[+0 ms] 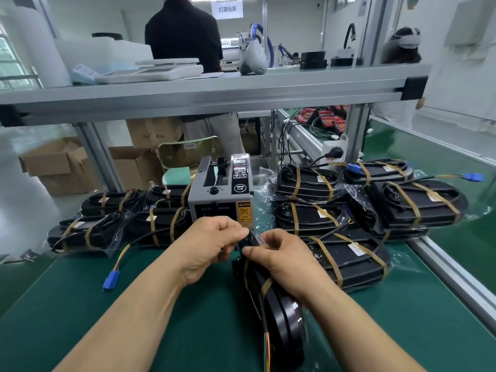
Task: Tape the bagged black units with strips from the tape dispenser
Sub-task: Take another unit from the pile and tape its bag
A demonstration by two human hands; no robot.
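head | left hand, right hand | pinch bagged unit far end

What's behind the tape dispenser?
A chair stands behind the dispenser, with cardboard boxes farther back. The dispenser hides part of the chair's seat and anything directly behind it.

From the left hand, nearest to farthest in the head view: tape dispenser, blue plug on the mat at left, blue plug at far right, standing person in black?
From the left hand:
1. Tape dispenser, just beyond it.
2. Left blue plug, on the mat.
3. Far-right blue plug, past the bagged units.
4. Person in black, behind the shelf.
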